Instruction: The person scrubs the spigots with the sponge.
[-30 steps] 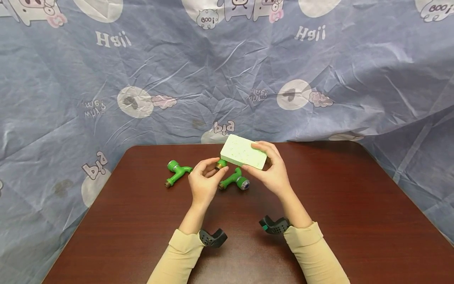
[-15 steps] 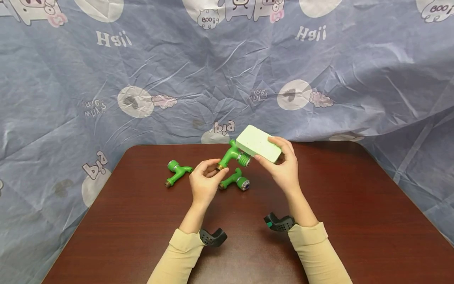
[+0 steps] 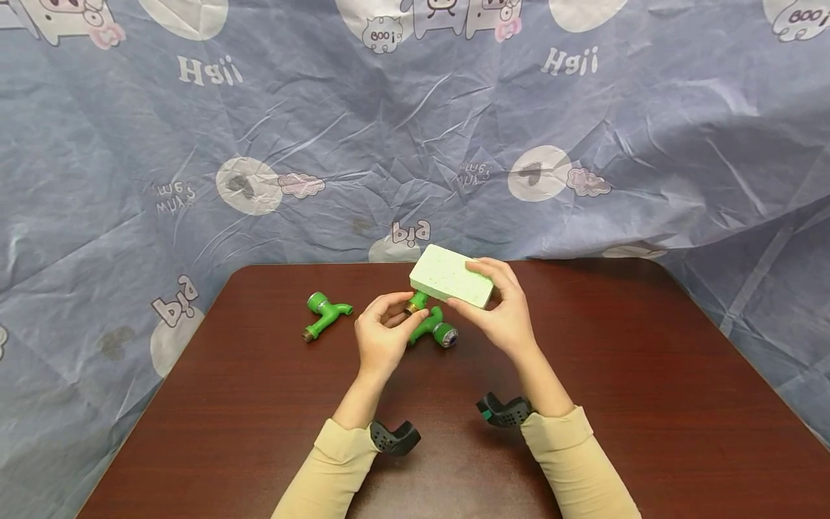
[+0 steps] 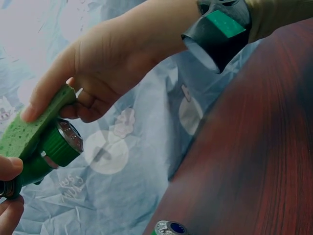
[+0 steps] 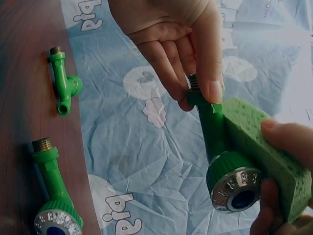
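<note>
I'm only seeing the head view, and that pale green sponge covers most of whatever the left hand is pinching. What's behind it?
Observer: The right wrist view shows a green tap with a ribbed knob.
Visitor: What's on the end of that knob?
Observer: A silver cap with marks on it and a dark blue centre.
Visitor: And is the sponge actually against it?
Observer: It seems so: from the right wrist, the sponge lies right along the tap's side.
</note>
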`<control>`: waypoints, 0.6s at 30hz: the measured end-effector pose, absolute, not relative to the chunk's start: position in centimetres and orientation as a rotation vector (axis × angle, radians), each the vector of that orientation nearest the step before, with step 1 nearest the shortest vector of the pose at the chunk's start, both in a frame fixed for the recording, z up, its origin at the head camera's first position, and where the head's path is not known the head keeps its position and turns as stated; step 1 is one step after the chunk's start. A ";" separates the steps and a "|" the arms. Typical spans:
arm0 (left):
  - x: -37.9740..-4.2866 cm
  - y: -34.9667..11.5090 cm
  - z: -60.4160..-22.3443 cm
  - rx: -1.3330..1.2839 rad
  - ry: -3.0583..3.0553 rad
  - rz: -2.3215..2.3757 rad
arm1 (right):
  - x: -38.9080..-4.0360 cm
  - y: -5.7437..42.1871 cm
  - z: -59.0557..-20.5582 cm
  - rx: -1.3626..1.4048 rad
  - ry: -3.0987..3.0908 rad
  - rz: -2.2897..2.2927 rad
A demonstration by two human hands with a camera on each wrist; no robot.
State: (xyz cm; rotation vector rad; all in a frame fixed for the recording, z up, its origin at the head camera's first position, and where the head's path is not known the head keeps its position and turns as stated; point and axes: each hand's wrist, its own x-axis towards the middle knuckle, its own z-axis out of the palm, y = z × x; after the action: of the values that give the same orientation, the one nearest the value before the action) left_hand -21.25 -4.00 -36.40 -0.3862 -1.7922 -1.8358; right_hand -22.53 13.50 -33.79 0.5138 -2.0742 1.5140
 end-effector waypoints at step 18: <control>-22.2 -5.5 -36.8 -0.266 -1.758 -1.848 | -23.5 15.4 -34.0 0.581 -1.954 1.746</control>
State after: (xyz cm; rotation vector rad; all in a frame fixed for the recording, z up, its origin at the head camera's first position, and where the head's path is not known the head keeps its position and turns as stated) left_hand -22.24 -5.52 -36.81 -0.2659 -1.7576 -1.8476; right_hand -23.51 15.42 -34.00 0.5807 -1.9537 1.7458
